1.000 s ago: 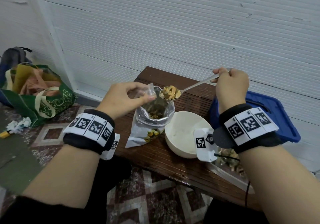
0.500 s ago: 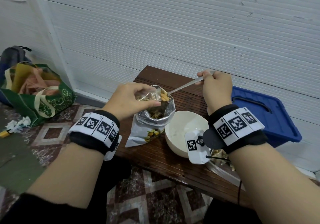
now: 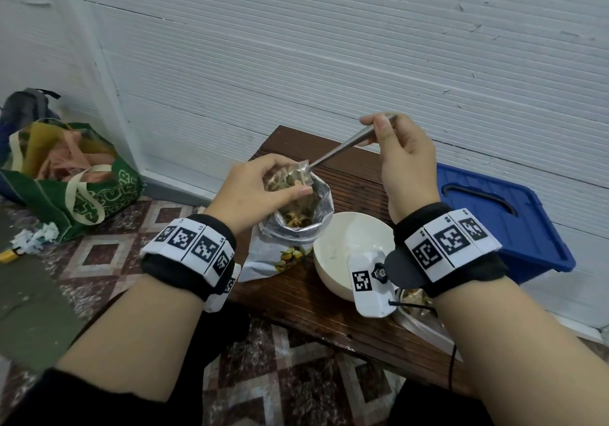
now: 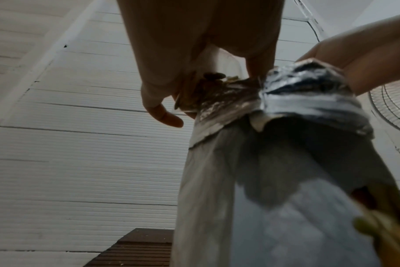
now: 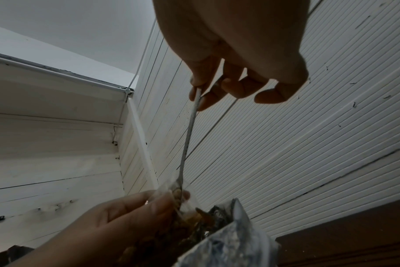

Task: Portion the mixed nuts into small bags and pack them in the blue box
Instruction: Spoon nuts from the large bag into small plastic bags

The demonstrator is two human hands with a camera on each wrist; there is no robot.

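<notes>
- my left hand [image 3: 253, 191] is up over the big foil nut pouch [image 3: 290, 234], thumb and fingers curled in and pinching a small clear bag [image 3: 298, 178] by its mouth; the pinch is narrow, just enough to keep the opening apart; from the left wrist view the little finger [image 4: 164, 115] hangs loose and curled, not touching anything that I can make out
- my right hand [image 3: 405, 165] has the metal spoon [image 3: 342, 152] by the far end of the handle, thumb and first fingers closed tight on it; in the right wrist view the other fingertips [image 5: 272, 94] are curled in beside it, only loosely
- the spoon slants down to my left, and its bowl end is inside the mouth of the clear bag, right against my left fingertips; there are mixed nuts [image 5: 176, 195] in the bag around the spoon tip, though how full the spoon is I can't tell
- the foil pouch stands open on the dark wooden table [image 3: 296, 297], top rolled down, more nuts showing inside it
- a white bowl [image 3: 342, 244] sits just to the right of the pouch, partly behind my right wrist band
- the blue box [image 3: 501, 227] is at the right end of the table against the white wall, lid on, well apart from both hands
- off to the left on the tiled floor there's a green tote bag [image 3: 82, 188] stuffed with stuff
</notes>
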